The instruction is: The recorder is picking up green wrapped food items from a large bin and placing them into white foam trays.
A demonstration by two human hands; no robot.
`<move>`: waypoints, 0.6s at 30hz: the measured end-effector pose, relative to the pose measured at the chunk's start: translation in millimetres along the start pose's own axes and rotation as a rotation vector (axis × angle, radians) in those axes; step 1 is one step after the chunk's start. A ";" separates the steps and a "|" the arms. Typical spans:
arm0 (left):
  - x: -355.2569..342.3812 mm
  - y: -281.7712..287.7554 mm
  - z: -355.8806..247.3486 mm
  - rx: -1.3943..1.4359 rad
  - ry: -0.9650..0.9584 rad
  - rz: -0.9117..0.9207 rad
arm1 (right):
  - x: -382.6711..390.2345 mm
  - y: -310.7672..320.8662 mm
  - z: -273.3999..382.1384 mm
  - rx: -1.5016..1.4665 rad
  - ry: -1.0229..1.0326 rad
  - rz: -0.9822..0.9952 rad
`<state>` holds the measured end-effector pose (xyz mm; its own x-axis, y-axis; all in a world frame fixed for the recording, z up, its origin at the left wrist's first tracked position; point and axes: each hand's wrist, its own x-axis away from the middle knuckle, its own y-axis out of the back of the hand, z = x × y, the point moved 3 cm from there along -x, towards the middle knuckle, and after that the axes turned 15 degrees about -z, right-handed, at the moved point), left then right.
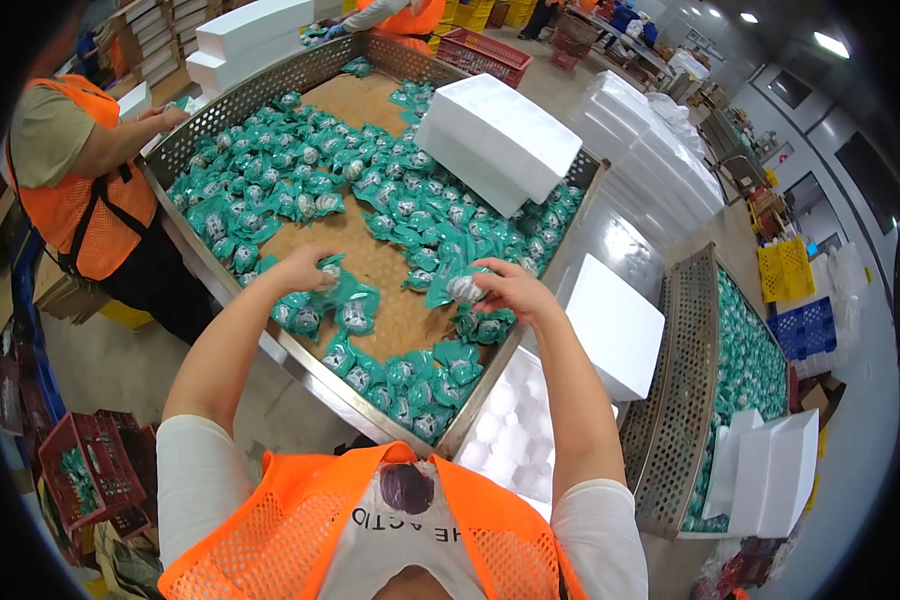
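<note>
My right hand [515, 291] is closed around a green plastic packet [463, 289] with a round, whitish centre. Over the near left part of the big metal bin [315, 382], my left hand [305, 270] has its fingers curled on another green packet [332, 272]. Many similar packets [260, 185] lie heaped in the bin, with a patch of brown lining [375, 265] showing between my hands. Just outside the bin, by my right forearm, is a white foam tray [515, 430] with round hollows or round white shapes; I cannot tell which.
A white foam box [505, 135] rests on the heap at the far right. Another white foam piece [615, 325] stands right of my forearm. A co-worker in an orange vest [85, 215] is at the bin's left side. A second packet-filled bin [690, 400] stands right.
</note>
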<state>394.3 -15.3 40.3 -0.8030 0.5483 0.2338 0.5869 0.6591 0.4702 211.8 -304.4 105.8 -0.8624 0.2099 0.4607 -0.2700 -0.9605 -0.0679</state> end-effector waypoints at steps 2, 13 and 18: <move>1.8 -1.2 -5.1 -0.348 -0.215 -0.113 | 11.0 -7.4 -2.3 0.052 0.066 0.005; 95.5 -94.4 -160.6 1.121 0.213 0.437 | 172.5 84.6 -21.9 -0.192 0.188 -0.024; 135.4 -215.6 -197.4 1.044 0.344 0.625 | 243.0 167.1 -95.0 -0.128 -0.037 -0.159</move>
<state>138.5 -184.8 138.7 -0.2535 0.8534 0.4555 0.5513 0.5144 -0.6569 -83.6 -396.4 122.3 -0.7885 0.3482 0.5070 -0.4562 -0.8839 -0.1025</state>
